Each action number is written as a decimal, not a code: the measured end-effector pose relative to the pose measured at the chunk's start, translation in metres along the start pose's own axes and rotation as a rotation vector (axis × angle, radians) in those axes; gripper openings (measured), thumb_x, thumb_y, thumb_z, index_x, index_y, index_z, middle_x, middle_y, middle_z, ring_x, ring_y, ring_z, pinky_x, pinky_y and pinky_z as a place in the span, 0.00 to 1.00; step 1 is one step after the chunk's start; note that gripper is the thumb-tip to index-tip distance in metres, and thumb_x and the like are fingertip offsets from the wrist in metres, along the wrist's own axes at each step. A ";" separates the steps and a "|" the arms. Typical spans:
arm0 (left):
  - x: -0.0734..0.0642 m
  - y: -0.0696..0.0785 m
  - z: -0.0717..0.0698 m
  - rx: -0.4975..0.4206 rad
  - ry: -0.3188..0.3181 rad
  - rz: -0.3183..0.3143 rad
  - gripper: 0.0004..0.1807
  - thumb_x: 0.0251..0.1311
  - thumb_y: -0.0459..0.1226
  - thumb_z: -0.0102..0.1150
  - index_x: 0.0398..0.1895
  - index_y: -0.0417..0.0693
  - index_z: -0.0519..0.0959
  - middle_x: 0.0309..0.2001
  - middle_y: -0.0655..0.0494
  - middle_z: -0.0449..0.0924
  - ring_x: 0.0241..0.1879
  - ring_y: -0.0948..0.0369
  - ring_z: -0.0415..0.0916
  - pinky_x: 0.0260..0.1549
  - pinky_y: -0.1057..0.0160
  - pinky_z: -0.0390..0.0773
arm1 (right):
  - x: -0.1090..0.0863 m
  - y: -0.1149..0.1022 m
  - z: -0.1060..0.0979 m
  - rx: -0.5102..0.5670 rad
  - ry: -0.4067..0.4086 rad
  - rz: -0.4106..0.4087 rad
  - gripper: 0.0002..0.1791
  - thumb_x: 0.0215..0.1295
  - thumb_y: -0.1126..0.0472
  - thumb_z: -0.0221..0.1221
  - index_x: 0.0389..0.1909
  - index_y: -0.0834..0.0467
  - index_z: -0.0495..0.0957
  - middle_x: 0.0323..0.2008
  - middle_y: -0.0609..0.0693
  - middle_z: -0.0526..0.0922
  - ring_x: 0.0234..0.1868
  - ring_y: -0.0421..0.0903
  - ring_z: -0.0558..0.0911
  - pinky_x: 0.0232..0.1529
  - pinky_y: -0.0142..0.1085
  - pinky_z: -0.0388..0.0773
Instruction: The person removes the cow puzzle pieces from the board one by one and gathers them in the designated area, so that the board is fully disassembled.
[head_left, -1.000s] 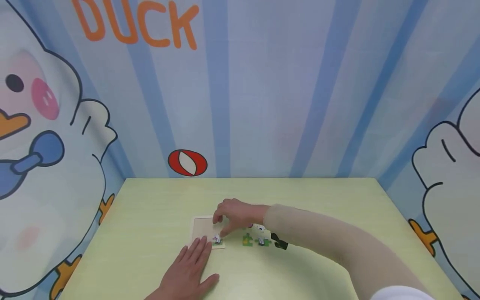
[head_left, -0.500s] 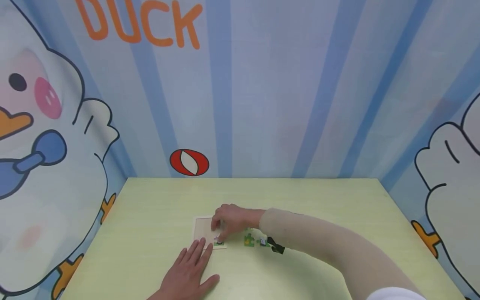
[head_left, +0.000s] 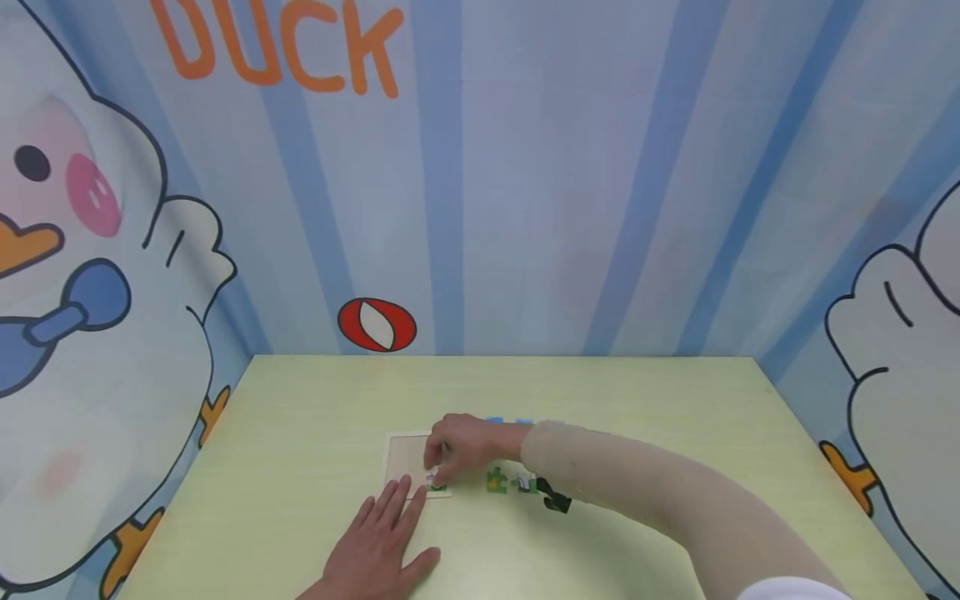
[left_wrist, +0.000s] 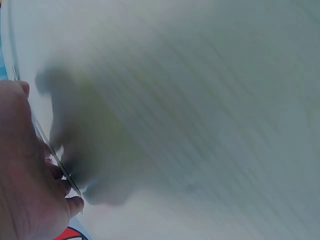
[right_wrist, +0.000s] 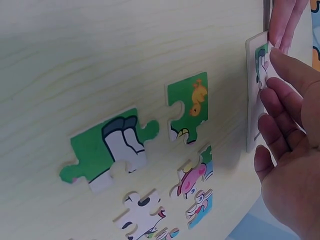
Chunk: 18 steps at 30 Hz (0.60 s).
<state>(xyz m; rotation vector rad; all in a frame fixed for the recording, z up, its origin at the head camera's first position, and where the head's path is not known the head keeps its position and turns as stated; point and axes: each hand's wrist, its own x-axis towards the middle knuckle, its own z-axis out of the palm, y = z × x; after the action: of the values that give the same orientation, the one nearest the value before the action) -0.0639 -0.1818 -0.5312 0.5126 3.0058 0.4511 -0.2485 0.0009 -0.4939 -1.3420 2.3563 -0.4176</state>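
A shallow wooden puzzle tray (head_left: 405,454) lies on the pale yellow table. My left hand (head_left: 373,533) rests flat with straight fingers over its lower left edge; the left wrist view shows fingers (left_wrist: 74,206) at the tray's rim. My right hand (head_left: 465,442) reaches over the tray's right side. Its curled thumb and forefinger pinch a jigsaw piece (right_wrist: 261,62), green with a white-and-purple part, at the tray's lower right corner. The fingers partly cover that piece.
Right of the tray lie several loose jigsaw pieces, among them one with an orange chick (right_wrist: 197,97) and one with white legs (right_wrist: 117,145). My right forearm (head_left: 645,467) hides some in the head view. A patterned cloth wall (head_left: 525,208) stands behind the table.
My right hand has come down a little toward the tray's lower right corner, its fingers drawing closer round the jigsaw piece. My left hand stays on the tray.
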 end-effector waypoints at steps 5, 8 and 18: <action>-0.003 -0.004 -0.001 0.000 -0.003 -0.009 0.46 0.75 0.64 0.52 0.82 0.41 0.65 0.82 0.40 0.60 0.81 0.42 0.57 0.75 0.37 0.61 | -0.001 0.000 0.000 0.014 -0.002 0.003 0.10 0.66 0.52 0.76 0.45 0.49 0.91 0.40 0.36 0.84 0.44 0.32 0.76 0.51 0.28 0.74; -0.004 -0.008 -0.002 -0.004 0.008 -0.003 0.45 0.75 0.64 0.53 0.82 0.42 0.65 0.82 0.40 0.60 0.81 0.42 0.57 0.75 0.37 0.61 | -0.001 -0.002 -0.001 0.021 -0.007 0.009 0.10 0.67 0.52 0.75 0.45 0.49 0.91 0.40 0.36 0.84 0.44 0.32 0.76 0.51 0.28 0.74; -0.005 -0.011 -0.003 0.007 0.008 0.022 0.45 0.75 0.63 0.54 0.82 0.42 0.64 0.82 0.40 0.59 0.81 0.41 0.57 0.74 0.36 0.62 | -0.001 -0.002 0.000 0.041 -0.004 0.027 0.08 0.67 0.51 0.75 0.43 0.49 0.91 0.39 0.36 0.83 0.42 0.32 0.76 0.50 0.28 0.75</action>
<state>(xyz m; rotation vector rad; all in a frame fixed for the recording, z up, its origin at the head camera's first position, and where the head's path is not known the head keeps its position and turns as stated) -0.0628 -0.1939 -0.5316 0.5456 3.0136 0.4453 -0.2462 0.0002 -0.4930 -1.2901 2.3473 -0.4519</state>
